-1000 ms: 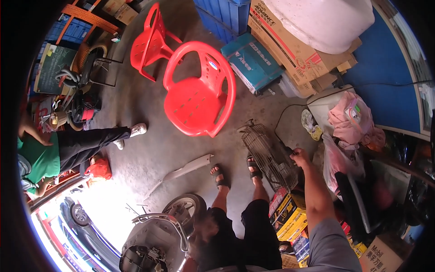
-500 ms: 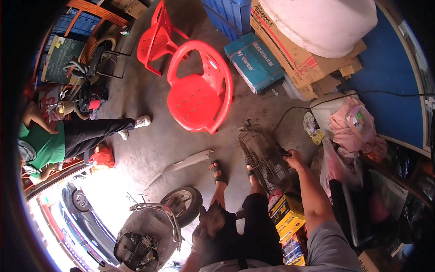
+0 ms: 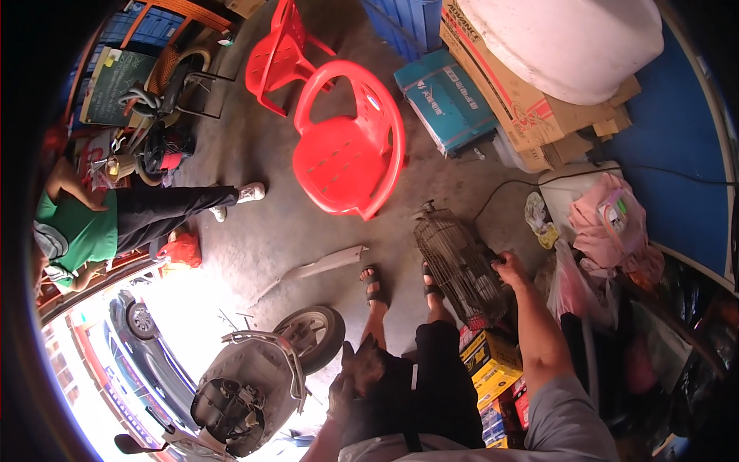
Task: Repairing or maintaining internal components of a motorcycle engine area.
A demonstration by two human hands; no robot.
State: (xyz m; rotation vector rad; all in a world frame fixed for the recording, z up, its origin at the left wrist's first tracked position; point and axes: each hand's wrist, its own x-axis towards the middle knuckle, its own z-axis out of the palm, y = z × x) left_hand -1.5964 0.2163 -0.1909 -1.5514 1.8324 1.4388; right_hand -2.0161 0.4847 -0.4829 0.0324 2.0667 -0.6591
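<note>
My right hand (image 3: 508,269) is closed at the upper right side of a long, dark wire cage (image 3: 460,262), around what looks like a dark handle. The cage stands tilted on the floor just right of my feet, with a small fitting at its far end. Reddish colour shows at its near end. My left hand (image 3: 339,396) lies against my left thigh, closed around a dark brown and black bundle (image 3: 368,366) whose kind I cannot make out. Part of that hand's fingers is hidden by the bundle.
Two red plastic chairs (image 3: 339,165) stand ahead. A grey scooter (image 3: 246,393) is near left, beside a pale strip (image 3: 323,264). Boxes (image 3: 493,366) lie right of my legs; a teal carton (image 3: 446,100) is farther off. A person in green (image 3: 85,227) stands left.
My view has shifted slightly, so most things sit a little farther right. The cage appears turned a little, with my right hand still on it. My left hand keeps the dark bundle at my thigh.
</note>
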